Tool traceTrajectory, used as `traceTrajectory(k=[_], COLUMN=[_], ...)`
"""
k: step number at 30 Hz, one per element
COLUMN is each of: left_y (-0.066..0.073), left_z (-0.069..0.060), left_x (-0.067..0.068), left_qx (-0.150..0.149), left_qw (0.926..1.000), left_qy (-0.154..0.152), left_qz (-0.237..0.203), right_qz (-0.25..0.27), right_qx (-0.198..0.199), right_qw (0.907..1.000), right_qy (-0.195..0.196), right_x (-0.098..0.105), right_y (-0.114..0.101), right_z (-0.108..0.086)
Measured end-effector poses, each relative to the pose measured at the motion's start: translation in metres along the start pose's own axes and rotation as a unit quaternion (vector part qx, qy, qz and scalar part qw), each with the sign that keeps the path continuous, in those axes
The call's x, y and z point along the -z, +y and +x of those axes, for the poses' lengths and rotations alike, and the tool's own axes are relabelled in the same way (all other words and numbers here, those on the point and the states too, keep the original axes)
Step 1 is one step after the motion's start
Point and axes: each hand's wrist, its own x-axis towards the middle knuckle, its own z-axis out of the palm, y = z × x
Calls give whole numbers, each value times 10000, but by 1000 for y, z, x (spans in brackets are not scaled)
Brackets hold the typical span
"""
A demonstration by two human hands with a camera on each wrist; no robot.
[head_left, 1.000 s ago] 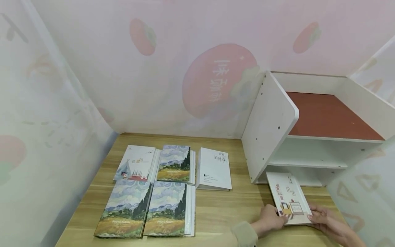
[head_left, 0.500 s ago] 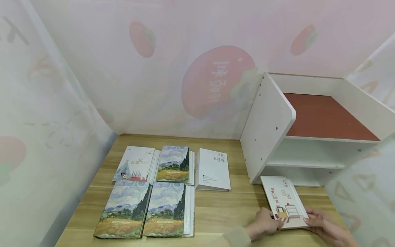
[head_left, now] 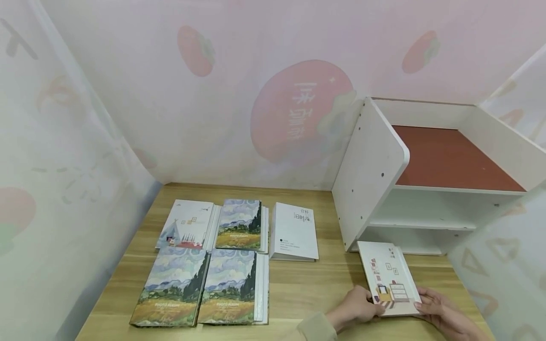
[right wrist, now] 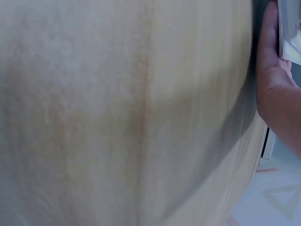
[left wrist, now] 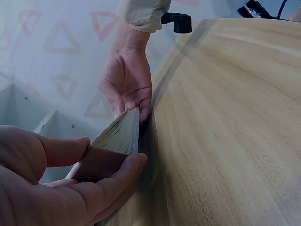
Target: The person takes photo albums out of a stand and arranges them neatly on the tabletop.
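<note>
A white photo album (head_left: 390, 279) with a drawn room scene on its cover lies at the front of the shelf unit, slightly tilted. My left hand (head_left: 356, 305) grips its near left corner, thumb and fingers on opposite faces in the left wrist view. At its near right corner my right hand (head_left: 443, 312) pinches the page side. Page edges of the album (left wrist: 120, 134) face the camera in the left wrist view, between the left hand (left wrist: 61, 183) and the right hand (left wrist: 129, 80). Only a part of the album (right wrist: 289, 33) shows in the right wrist view.
A white shelf unit (head_left: 371, 175) with a red-brown top panel (head_left: 452, 158) stands at the right. On the wooden table (head_left: 307, 293), left, lie landscape photo albums (head_left: 170, 289), a white tent-picture album (head_left: 187, 225) and a white album with black writing (head_left: 294, 232). Printed cloth walls (head_left: 222, 118) surround it.
Both hands have drawn the white album a little to the left and nearer, away from the shelf's lowest opening. The other albums stay where they were.
</note>
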Motion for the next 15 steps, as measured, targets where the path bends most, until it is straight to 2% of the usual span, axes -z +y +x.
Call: traceTrajectory(k=[8,12,15], left_y=[-4,-5,-6], left_z=[-3,-4,-5], left_x=[8,14,17], left_qx=[-51,-131,-151], left_qw=[9999,9995,9994], left_qy=[-21,-137,-238], left_qz=[-110,-268,-223], right_qz=[101,196,226], right_qx=[52,78,99], right_qw=[9997,9995,9994], right_qy=[-204,-229,-260], right_x=[-9,-14,-16], right_y=[1,0,1], right_z=[5,7,7])
